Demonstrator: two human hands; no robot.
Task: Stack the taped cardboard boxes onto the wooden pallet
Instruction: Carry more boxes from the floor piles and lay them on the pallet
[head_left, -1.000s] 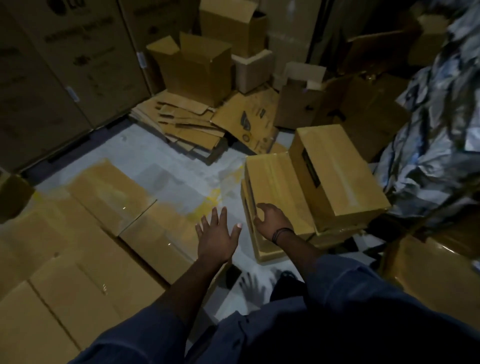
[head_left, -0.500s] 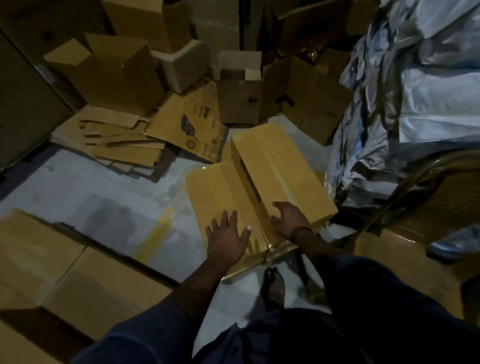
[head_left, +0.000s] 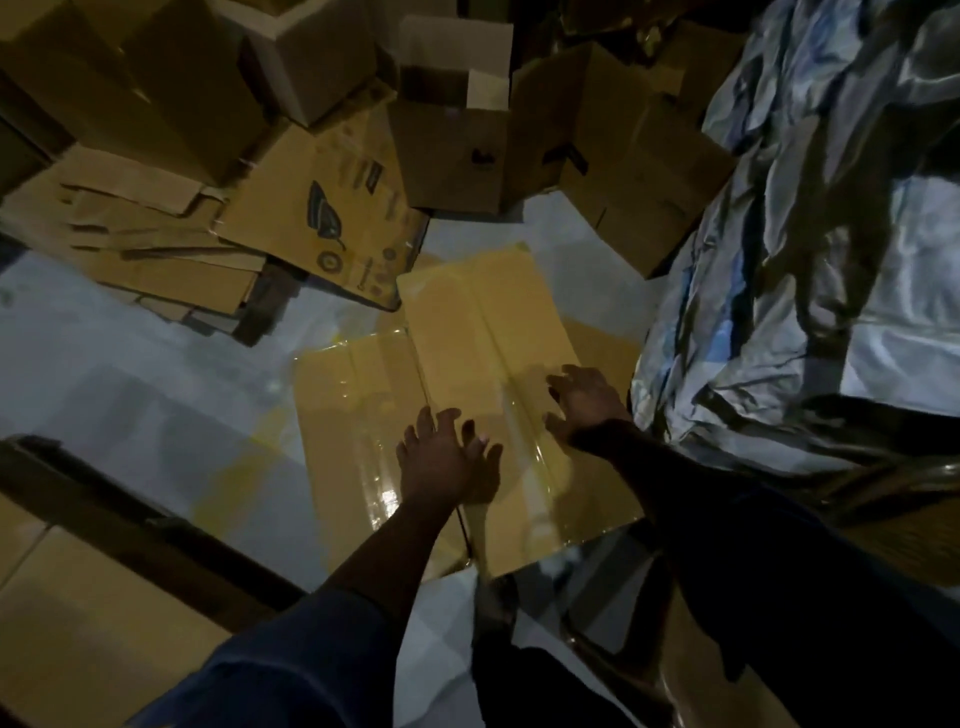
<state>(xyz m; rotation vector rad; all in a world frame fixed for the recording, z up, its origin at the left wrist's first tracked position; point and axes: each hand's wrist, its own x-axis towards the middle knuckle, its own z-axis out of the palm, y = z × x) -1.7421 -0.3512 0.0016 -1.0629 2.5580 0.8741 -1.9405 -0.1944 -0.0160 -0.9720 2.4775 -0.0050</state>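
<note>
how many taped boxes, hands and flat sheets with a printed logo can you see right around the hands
taped cardboard boxes: 2, the taller box and the lower box
hands: 2, left hand and right hand
printed flat cardboard sheet: 1
total: 5
The cardboard under the taller box is too dark to count.
</note>
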